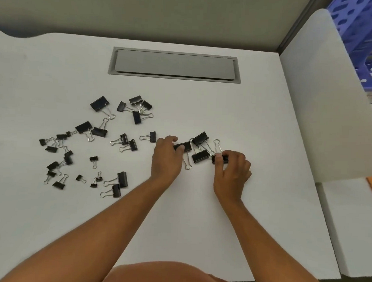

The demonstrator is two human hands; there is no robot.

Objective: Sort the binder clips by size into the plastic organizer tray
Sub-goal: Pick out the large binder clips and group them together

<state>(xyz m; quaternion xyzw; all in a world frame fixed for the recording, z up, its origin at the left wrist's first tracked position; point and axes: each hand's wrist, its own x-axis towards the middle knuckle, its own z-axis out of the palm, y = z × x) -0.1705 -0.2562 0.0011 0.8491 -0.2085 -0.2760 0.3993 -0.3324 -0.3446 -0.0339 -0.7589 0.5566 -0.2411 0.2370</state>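
A white laminate desk (199, 204) carries a scatter of black steel binder clips with silver wire handles. The larger clips lie toward the rear, e.g. one large black clip (99, 103); the smallest, e.g. one tiny black clip (93, 158), lie near the front left. A grey rectangular cable hatch (174, 65) is set into the desk behind them. A blue perforated plastic tray (361, 41) stands at the far right, beyond a white partition; whether it is the organizer cannot be told, and no clip is seen in it.

The left hand (166, 159) rests over a medium black clip (184, 146), its thumb and curled fingers closed on the clip body. The right hand (232, 170) pinches another medium black clip (221, 159) between thumb and forefinger, the remaining fingers curled. Two further clips (200, 147) lie between the hands, touching each other.

Handling judgement: each clip is light, rigid and not fragile. The painted body is smooth and may slip; the wire handles pivot freely and may snag on neighbouring handles. Hold is best taken across the flat sides of the body, or on both wire loops pressed together. Lifting one clip from a touching group may drag another along.

Sorting appears to be at an early stage.
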